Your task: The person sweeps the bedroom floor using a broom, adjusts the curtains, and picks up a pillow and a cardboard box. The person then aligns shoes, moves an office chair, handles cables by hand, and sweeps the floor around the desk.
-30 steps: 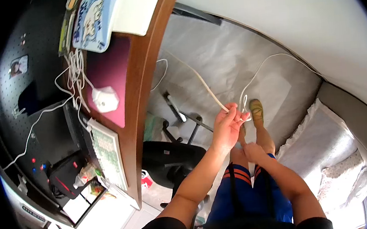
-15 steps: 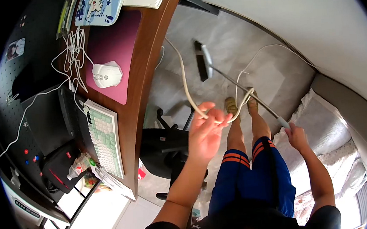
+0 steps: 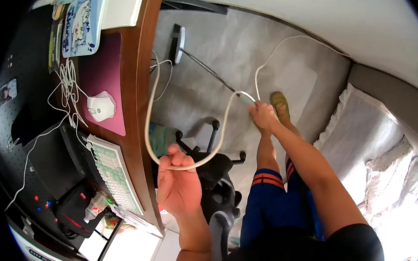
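Note:
My left hand is palm up beside the desk edge, its fingers curled round a white cable. The cable hangs in a wide loop from the desk side, across my fingers and up to the broom handle. My right hand grips the grip end of a broom above my feet. The broom's handle slants away to a head with dark bristles, which is on the grey floor near the desk. The cable crosses the handle close to my right hand and partly hides it.
The brown desk on the left bears a white mouse, a pink mouse pad and a green-and-white keyboard. A black office chair stands beside my legs. A bed is on the right. More cable runs along the wall.
My left hand has moved left and down with the cable, widening its loop. My right hand has swung left and forward, and the broom head has shifted left toward the desk.

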The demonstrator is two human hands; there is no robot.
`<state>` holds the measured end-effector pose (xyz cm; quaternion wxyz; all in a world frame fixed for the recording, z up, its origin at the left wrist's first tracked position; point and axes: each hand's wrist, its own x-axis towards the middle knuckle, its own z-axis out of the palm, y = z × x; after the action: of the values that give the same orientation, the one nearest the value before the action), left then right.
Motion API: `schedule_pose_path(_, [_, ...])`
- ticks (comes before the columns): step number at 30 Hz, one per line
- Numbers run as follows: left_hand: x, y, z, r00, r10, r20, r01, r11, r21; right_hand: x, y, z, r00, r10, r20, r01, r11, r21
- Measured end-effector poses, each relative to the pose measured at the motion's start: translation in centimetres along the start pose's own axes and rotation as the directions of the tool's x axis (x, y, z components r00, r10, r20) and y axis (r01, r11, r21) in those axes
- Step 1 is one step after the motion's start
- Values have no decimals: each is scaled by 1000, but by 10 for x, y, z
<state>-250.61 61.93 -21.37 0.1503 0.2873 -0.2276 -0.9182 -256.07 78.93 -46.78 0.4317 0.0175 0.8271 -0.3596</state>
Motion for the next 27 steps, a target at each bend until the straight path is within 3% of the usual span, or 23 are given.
schedule_pose_path(2, [-3, 0, 10, 995, 98, -35, -92, 985, 146, -14, 13, 8, 997, 80, -11, -80, 997, -6])
schedule_pose_path(3, [-3, 0, 12, 998, 55, 12, -56, 983, 173, -25, 22, 9, 993, 115, -21, -115, 993, -12])
schedule_pose_path(5, [-1, -2, 14, 993, -28, 112, 3, 975, 221, -65, 49, -8, 1000, 7, 28, -4, 995, -102])
schedule_pose_path(6, [-2, -3, 15, 997, -38, 64, 22, 972, 234, -86, 79, -5, 991, 132, -29, -134, 988, -74])
schedule_pose_path(7, [-3, -1, 15, 995, -51, 87, 31, 975, 218, -112, 92, -20, 980, 185, 70, -175, 976, -131])
schedule_pose_path(8, [-3, 0, 14, 992, -65, 111, 41, 978, 203, -141, 103, -24, 982, 61, -178, -79, 992, -98])
schedule_pose_path(10, [-3, 5, 13, 988, -66, 140, 38, 980, 194, -184, 92, -58, 986, 130, -106, -138, 988, -75])
schedule_pose_path(15, [-11, 29, 12, 981, -123, 148, 124, 992, 1, -230, 74, -88, 992, 89, -84, -93, 995, -44])
schedule_pose_path(18, [-16, 36, 9, 972, -163, 171, 191, 969, -160, -183, 54, -82, 997, 79, -19, -78, 996, 37])
schedule_pose_path(21, [-21, 42, 7, 971, -168, 172, 208, 946, -247, -90, 42, -32, 1000, 12, -8, -13, 983, -184])
schedule_pose_path(22, [-22, 43, 9, 974, -166, 154, 202, 945, -256, -45, 61, 3, 946, -276, 168, 320, 873, -368])
schedule_pose_path(23, [-23, 44, 9, 976, -166, 143, 199, 946, -258, -1, 46, 34, 986, -144, 90, 163, 946, -281])
schedule_pose_path(24, [-25, 44, 9, 977, -166, 133, 196, 946, -258, 11, -12, 24, 967, -208, 148, 244, 920, -306])
schedule_pose_path(25, [-26, 45, 8, 979, -166, 122, 193, 947, -257, 61, -12, 68, 996, -62, 68, 71, 986, -148])
schedule_pose_path(27, [-29, 45, 3, 983, -140, 122, 169, 947, -273, 106, -63, 87, 994, -10, 109, 28, 986, -164])
